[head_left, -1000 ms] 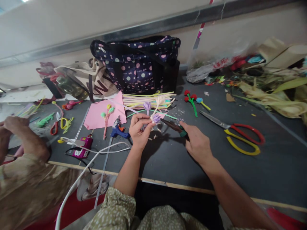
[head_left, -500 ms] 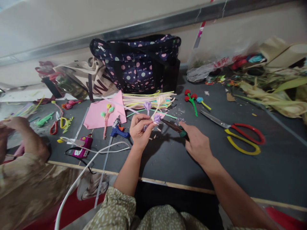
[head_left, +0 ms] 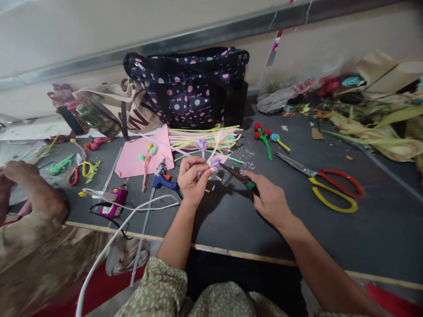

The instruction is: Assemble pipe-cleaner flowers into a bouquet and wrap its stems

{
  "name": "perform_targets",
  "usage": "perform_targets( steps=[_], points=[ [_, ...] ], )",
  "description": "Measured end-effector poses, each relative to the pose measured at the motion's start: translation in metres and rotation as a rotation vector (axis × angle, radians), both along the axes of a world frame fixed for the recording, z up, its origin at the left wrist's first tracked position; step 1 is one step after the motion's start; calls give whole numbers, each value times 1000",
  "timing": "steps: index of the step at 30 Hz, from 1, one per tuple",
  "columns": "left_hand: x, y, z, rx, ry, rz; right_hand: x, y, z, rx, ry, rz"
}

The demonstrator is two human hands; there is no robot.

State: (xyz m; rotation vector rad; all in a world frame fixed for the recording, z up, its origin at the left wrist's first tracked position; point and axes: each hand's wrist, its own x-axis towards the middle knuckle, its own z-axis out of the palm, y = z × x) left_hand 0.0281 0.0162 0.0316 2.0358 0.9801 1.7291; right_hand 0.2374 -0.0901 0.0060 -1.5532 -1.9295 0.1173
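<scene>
My left hand (head_left: pixel 194 178) pinches a small spray of pipe-cleaner flowers by its stems. A lower purple flower (head_left: pixel 215 164) sits at my fingertips, a second purple flower (head_left: pixel 202 145) rises above them, and a cream flower (head_left: pixel 220 137) stands on a pale stem. My right hand (head_left: pixel 271 198) is closed round the green handles of a pair of pliers (head_left: pixel 235 173). Their dark jaws point left and reach the lower purple flower; whether they grip it I cannot tell. Purple fluff clippings (head_left: pixel 247 165) lie on the dark table just beyond the pliers.
Large scissors (head_left: pixel 317 176) lie open at the right, near a red-and-green flower stem (head_left: pixel 263 138). A blue glue gun (head_left: pixel 164 179), pink paper (head_left: pixel 132 156) and a magenta box (head_left: pixel 114 203) with a white cable are left. Bags (head_left: pixel 188 88) stand behind. A co-worker's hand (head_left: pixel 23 176) is far left.
The pliers and my right hand have shifted slightly left. The flowers in my left hand have moved a touch left, and my left hand stays nearly in place.
</scene>
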Motion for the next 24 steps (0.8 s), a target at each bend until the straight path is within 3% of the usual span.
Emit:
perform_targets(
  steps=[17, 24],
  points=[
    [-2, 0, -1, 31, -36, -51, 4, 0, -8, -208, 265, 146],
    [0, 0, 0, 30, -17, -50, 2, 1, -5, -206, 244, 84]
  ],
)
